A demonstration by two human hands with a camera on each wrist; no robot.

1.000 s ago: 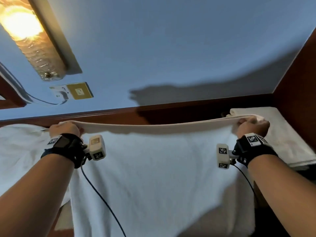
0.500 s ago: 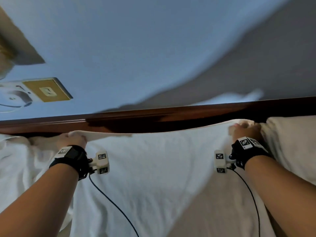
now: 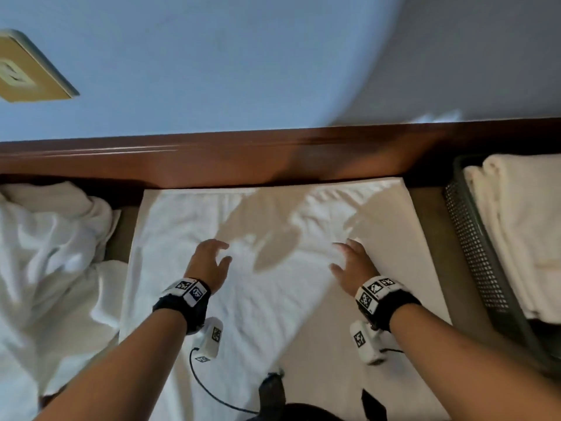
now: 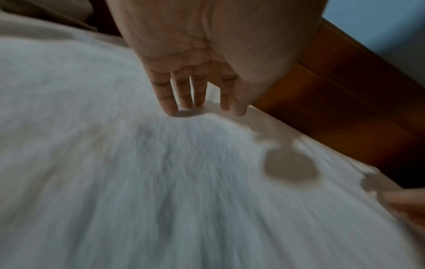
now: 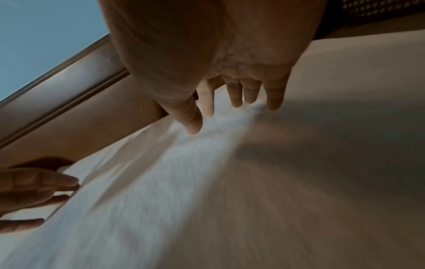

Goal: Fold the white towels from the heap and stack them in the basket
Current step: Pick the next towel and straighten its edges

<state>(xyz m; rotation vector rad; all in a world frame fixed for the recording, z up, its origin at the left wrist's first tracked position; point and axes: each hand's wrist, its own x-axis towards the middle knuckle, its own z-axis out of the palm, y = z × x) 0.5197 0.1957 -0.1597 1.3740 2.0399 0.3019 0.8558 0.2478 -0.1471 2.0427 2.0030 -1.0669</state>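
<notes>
A white towel (image 3: 273,299) lies spread flat in front of me, its far edge against the wooden ledge. My left hand (image 3: 209,259) hovers or brushes over its left middle with fingers (image 4: 170,102) straight and spread, holding nothing. My right hand (image 3: 352,259) does the same over the right middle, its fingers (image 5: 236,96) straight above the cloth (image 5: 207,182). The heap of crumpled white towels (image 3: 51,253) sits at the left. At the right stands a dark mesh basket (image 3: 473,247) with folded towels (image 3: 522,223) inside.
A brown wooden ledge (image 3: 243,156) runs along the far side under a blue wall. A brass switch plate (image 3: 24,74) is on the wall at upper left. Cables from the wrist cameras trail over the towel's near part.
Both hands have let go of the towel's top edge, which now lies flat by the ledge. The hands have drawn back toward me over the cloth, fingers spread. The view tilted down.
</notes>
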